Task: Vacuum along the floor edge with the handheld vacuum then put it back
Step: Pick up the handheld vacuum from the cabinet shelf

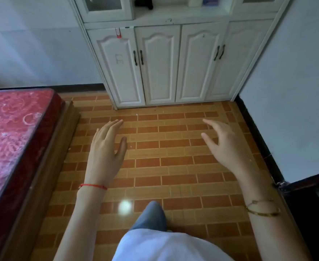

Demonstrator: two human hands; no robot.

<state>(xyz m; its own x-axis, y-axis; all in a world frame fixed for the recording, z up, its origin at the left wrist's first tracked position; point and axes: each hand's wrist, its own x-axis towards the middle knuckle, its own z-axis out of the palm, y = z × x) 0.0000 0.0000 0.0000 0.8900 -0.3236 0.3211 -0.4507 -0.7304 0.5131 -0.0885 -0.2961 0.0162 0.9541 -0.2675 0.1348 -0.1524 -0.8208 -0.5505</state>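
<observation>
No handheld vacuum can be made out anywhere in the head view, so its location cannot be told. Both bare hands are held out over the brown-and-orange brick-patterned tiled floor [173, 147], and nothing is held by either. The left hand [105, 153] is seen at about 9 o'clock from the frame's centre, released, with its fingers straight and close together and its thumb spread toward 3 o'clock; a thin red string bracelet [93, 186] is worn on its wrist. The right hand [228, 147] is seen at about 3 o'clock, released as well, its fingers loosely extended and spread, and a pair of thin gold-coloured bangles [262, 209] is worn on its forearm. The two hands are kept well apart, with bare tiles between them. At 6 o'clock, a white garment [164, 247] and a blue-clad knee [151, 215] of the person are seen, with a bright round glare spot [125, 207] on the tiles just beside the knee at its 9 o'clock. At 12 o'clock, a white wooden cabinet [162, 63] with four arched panel doors and dark handles is set against the pale wall. At 9 o'clock, a red patterned mattress [9, 132] is laid on a brown wooden bed frame [47, 159]. Along the floor edge at 3 o'clock, a black skirting strip [256, 136] is run beneath the pale wall. A few small white specks are scattered on the tiles near the cabinet's base.
</observation>
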